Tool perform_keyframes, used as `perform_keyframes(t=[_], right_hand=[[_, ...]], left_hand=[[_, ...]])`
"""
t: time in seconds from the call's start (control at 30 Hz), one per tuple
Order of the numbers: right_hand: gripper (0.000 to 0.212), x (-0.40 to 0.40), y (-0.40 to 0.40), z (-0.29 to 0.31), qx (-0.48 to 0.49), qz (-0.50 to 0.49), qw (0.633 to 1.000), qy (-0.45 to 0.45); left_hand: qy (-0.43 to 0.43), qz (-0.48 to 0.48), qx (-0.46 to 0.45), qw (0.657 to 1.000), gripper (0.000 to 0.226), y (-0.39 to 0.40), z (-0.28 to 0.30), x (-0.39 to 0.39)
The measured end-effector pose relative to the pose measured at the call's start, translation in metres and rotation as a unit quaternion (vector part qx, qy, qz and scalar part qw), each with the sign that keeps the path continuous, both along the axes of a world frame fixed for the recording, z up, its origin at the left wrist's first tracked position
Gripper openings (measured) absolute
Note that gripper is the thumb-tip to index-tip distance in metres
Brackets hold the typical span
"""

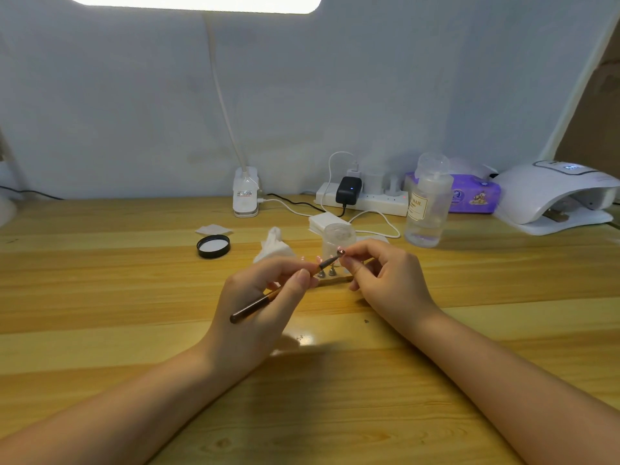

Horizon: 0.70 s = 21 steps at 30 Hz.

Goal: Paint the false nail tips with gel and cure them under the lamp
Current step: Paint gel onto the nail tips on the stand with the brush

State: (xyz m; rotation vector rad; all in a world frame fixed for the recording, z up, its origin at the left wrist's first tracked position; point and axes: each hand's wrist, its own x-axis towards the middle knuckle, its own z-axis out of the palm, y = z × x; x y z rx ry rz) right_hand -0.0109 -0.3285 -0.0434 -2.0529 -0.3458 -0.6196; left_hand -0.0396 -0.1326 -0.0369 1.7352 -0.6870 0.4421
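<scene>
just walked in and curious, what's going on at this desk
A person is painting false nails. The left hand grips a brush like a pen, its tip at a small nail tip that the right hand pinches just above a wooden stand. The curing lamp sits at the far right of the table, away from the hands.

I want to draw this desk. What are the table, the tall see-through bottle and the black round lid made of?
The yellow striped table looks like varnished wood: grain lines, a shiny glare spot. The tall see-through bottle is probably clear plastic, maybe glass. The black round lid looks like glossy plastic with a pale liner.
</scene>
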Motion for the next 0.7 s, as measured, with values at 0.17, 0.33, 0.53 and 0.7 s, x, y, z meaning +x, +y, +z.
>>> perform_keyframes(t=[0.17,0.33,0.53,0.7], right_hand=[[0.027,0.0004,0.0003,-0.0002,0.005,0.0,1.0,0.0],[0.028,-0.0001,0.0009,0.0004,0.001,0.0,1.0,0.0],[0.017,-0.0005,0.0013,0.0004,0.006,-0.002,1.0,0.008],[0.017,-0.0012,0.0012,0.0011,0.003,-0.002,1.0,0.01]], left_hand=[[-0.002,0.013,-0.023,1.0,0.02,-0.0015,-0.0002,-0.0001],[-0.015,0.007,-0.012,1.0,0.021,-0.0024,-0.0004,0.0014],[-0.056,0.007,0.055,0.997,0.027,0.0006,-0.0009,0.0036],[-0.043,0.0,0.039,0.998,0.026,-0.0021,-0.0014,0.0011]])
